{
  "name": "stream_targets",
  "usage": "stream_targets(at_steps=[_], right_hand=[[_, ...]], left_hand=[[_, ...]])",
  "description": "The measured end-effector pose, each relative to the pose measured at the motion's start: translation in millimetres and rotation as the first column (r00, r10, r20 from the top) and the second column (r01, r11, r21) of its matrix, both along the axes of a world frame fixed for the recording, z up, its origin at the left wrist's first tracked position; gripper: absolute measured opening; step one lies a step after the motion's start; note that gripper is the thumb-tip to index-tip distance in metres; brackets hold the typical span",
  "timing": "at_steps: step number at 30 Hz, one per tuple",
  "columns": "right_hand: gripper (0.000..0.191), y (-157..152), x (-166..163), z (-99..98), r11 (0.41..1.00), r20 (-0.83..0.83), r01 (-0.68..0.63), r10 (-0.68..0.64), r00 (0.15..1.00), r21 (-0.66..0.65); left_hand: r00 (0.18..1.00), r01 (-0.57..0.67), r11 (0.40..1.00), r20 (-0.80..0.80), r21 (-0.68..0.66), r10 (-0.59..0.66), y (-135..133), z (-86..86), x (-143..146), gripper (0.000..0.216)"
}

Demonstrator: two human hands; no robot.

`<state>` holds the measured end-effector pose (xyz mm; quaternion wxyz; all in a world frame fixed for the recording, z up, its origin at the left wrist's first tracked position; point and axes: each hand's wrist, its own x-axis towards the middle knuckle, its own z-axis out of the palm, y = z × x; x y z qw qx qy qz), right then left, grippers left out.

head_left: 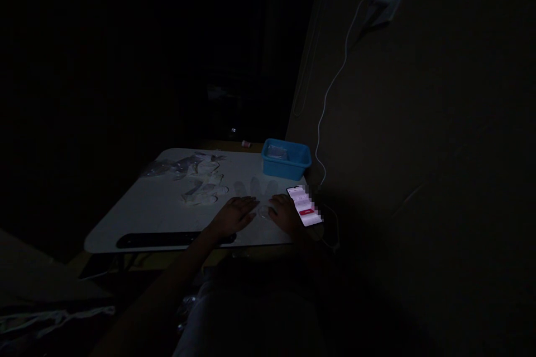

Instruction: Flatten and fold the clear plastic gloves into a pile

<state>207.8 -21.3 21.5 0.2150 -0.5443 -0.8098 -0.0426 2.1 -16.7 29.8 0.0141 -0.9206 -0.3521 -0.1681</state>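
On the white table point(163, 217), my left hand point(234, 216) rests palm down, its fingers stretched toward the right. Opposite it, my right hand point(285, 213) lies low with the thumb apart from the fingers. Grey finger-shaped patches point(256, 185) show just beyond both hands; they look like the fingers of a pale glove laid flat, though the dim light hides its outline. A small clear, shiny piece point(263, 212) lies between the hands. Several crumpled white gloves point(203, 189) lie left of my left hand. A lit phone point(305, 206) is close beside my right hand.
At the table's far right stands a blue plastic basket point(285, 168) with a clear packet inside. Clear plastic wrapping point(180, 167) lies at the back left. A white cable point(325, 100) hangs from a wall socket point(387, 3) on the right. The room is very dark.
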Motion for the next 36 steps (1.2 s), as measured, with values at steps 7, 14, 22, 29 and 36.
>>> stream_targets(at_steps=[7, 14, 22, 29, 36], right_hand=[[0.026, 2.0, -0.3, -1.6, 1.0, 0.001, -0.01, 0.01, 1.0, 0.002], [0.035, 3.1, 0.9, -2.3, 0.997, 0.029, 0.07, -0.069, 0.997, -0.036], [0.04, -1.9, -0.6, 2.9, 0.995, 0.113, 0.083, -0.076, 0.991, -0.056], [0.041, -1.8, 0.2, 3.8, 0.992, 0.096, 0.1, -0.092, 0.991, -0.081], [0.041, -0.9, -0.5, 2.2, 0.99, 0.091, 0.113, -0.106, 0.99, -0.08]], left_hand=[[0.994, 0.095, 0.995, -0.053, 0.02, -0.094, -2.0, -2.3, 4.3, 0.042], [0.998, 0.053, 0.999, -0.047, 0.01, -0.053, -0.8, -3.6, 2.8, 0.043], [1.0, -0.002, 1.0, -0.007, 0.025, 0.003, -0.7, -6.9, 3.1, 0.041], [1.0, -0.008, 1.0, -0.005, 0.028, 0.008, -3.2, -3.4, 2.7, 0.04], [0.982, 0.174, 0.985, -0.067, -0.016, -0.175, -8.1, 4.6, 2.1, 0.039]])
